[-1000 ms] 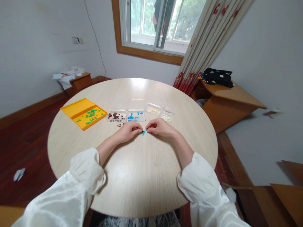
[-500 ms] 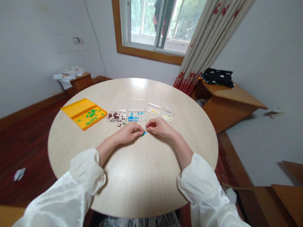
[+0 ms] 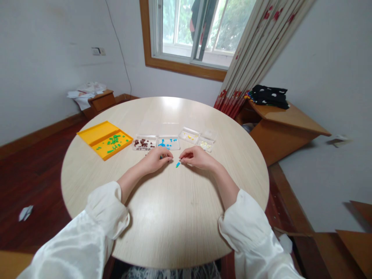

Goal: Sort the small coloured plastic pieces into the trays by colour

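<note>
A small blue and green piece (image 3: 178, 165) lies on the round table (image 3: 171, 217) between my two hands. My left hand (image 3: 157, 159) is just left of it, in front of the clear boxes, its thumb and fingers curved toward each other; whether anything small is between them is hidden. On the other side, my right hand (image 3: 197, 157) has its thumb and fingertips pinched beside the piece, and what they hold is too small to make out.
Beyond my hands stand clear boxes of brown pieces (image 3: 144, 143), blue pieces (image 3: 168, 143), yellow pieces (image 3: 189, 136) and pale pieces (image 3: 205, 144). An open yellow box (image 3: 100, 133) with green pieces is at the left. A wooden cabinet (image 3: 279, 131) stands right of the table.
My left hand has moved slightly up and left, off the blue and green piece, which now shows fully on the table. My right hand has barely moved. The view has shifted slightly.
</note>
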A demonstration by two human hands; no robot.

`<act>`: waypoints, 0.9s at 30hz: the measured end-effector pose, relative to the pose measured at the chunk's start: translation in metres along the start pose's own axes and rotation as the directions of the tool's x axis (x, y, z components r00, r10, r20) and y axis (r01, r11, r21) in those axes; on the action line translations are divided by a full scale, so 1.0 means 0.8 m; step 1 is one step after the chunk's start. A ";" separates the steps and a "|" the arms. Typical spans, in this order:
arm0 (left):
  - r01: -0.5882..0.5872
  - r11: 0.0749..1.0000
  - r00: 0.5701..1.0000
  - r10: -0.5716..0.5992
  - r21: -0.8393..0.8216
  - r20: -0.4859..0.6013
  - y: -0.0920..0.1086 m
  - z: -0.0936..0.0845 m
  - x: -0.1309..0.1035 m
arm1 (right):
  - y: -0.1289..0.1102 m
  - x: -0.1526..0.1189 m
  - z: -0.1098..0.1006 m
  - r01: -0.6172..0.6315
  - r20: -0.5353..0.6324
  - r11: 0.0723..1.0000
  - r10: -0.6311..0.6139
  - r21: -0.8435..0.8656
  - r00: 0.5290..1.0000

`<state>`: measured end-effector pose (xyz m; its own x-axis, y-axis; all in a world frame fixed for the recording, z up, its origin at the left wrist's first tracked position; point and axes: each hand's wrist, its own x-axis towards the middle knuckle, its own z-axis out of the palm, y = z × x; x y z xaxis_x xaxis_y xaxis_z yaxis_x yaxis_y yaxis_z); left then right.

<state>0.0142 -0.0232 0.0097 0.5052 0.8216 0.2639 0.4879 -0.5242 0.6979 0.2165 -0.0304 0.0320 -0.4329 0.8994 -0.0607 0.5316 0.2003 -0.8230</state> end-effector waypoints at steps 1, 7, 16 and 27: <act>0.007 1.000 1.000 -0.007 -0.010 -0.006 0.000 0.001 0.000 | -0.002 -0.001 0.000 -0.015 0.004 1.000 0.015 0.003 1.000; 0.075 0.997 0.997 -0.075 -0.032 -0.011 0.001 0.005 0.001 | -0.009 -0.004 0.002 -0.104 0.053 0.991 0.100 0.083 0.994; 0.038 0.999 0.991 -0.041 0.033 0.127 0.003 0.004 -0.001 | -0.006 0.002 0.014 -0.007 -0.027 0.998 0.008 0.056 1.000; 0.075 0.991 0.997 -0.071 0.108 -0.041 -0.006 0.002 0.002 | -0.002 0.003 0.012 0.038 -0.054 0.990 -0.046 -0.134 0.997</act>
<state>0.0141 -0.0200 0.0055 0.4393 0.8655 0.2408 0.5985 -0.4819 0.6399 0.2079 -0.0320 0.0277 -0.4166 0.9091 0.0075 0.6073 0.2845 -0.7418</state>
